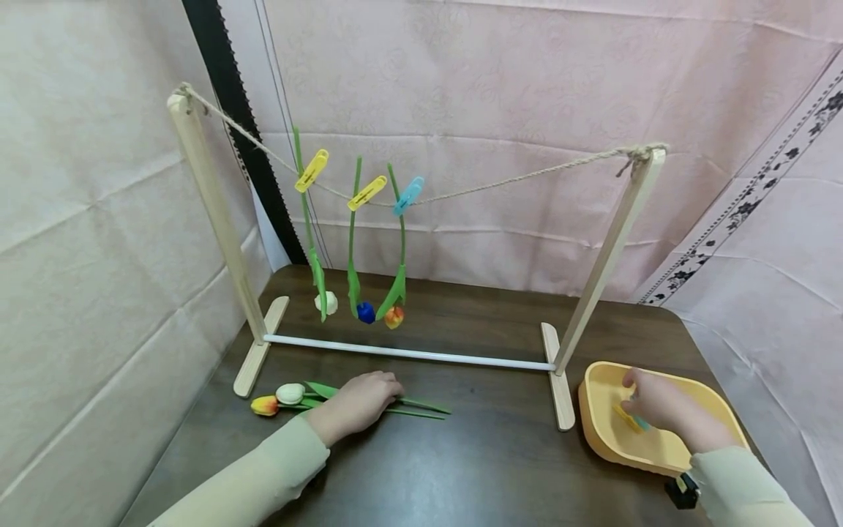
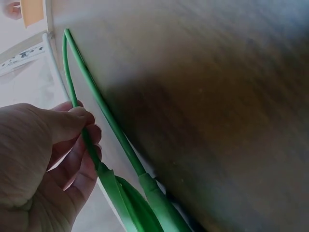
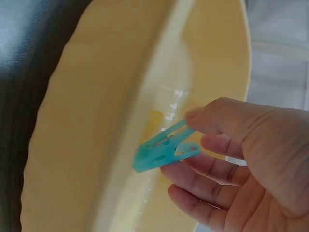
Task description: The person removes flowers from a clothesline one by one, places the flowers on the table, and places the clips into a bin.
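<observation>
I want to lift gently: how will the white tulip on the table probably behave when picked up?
The white tulip is probably light: clothespins suspend similar tulips. Its bulky bloom may dip, since the stems look thin.

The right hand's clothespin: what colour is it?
The clothespin is turquoise, clearest in the right wrist view.

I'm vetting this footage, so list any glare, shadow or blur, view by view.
Head: even light, with a soft sheen on the near part of the table; left wrist: dim, a blurry-edged dark patch on the table beside the green stems; right wrist: white glints inside the yellow tray, near the blue clothespin.
</observation>
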{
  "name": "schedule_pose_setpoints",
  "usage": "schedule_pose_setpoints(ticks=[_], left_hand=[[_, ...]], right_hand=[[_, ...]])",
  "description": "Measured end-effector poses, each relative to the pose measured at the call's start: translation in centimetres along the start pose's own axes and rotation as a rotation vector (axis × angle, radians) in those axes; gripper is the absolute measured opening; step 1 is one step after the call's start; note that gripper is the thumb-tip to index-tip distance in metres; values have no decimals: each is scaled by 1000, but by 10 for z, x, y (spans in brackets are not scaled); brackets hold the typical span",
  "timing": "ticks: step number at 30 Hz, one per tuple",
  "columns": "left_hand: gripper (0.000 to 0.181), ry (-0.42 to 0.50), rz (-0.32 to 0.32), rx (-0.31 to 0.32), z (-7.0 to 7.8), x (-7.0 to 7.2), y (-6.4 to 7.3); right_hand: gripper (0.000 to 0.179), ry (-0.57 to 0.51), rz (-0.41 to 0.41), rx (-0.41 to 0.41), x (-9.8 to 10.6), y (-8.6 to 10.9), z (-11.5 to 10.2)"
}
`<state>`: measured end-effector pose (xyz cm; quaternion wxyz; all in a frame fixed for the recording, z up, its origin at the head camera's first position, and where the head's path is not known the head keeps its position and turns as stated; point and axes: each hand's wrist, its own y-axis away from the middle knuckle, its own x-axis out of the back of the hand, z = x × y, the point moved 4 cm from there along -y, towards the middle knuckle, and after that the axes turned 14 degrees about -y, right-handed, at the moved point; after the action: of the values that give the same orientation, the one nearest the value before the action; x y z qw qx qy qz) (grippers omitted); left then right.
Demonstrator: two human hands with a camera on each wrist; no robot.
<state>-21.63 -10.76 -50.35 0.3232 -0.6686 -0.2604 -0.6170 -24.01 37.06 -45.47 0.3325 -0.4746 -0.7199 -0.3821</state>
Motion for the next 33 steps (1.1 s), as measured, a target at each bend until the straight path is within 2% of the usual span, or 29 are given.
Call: schedule_pose_setpoints(ticks=[5,11,22,25,28,30,33], left_hand=[[16,7,1,1,1,0,2],[15,7,4,2,0,-2,3],[16,20,22,-1,0,-2,5],[14,32,31,-6,-1,-2,6],[10,50,33,9,-5,-1,8],[12,78,32,42,-8,2,8],[24,126,64,107,-15,13,9]], right_hand=[[34,38,17,28,-4,0,0],[33,58,8,20,-6,1,-4],[38,63,-35,-72,-5,5,-7],[40,65,-13,-31,-4,3,-11],[37,85,53,41,4,2,-25],[33,94,98,88,12,3,-41],[29,76,144,143,23,6,-72]])
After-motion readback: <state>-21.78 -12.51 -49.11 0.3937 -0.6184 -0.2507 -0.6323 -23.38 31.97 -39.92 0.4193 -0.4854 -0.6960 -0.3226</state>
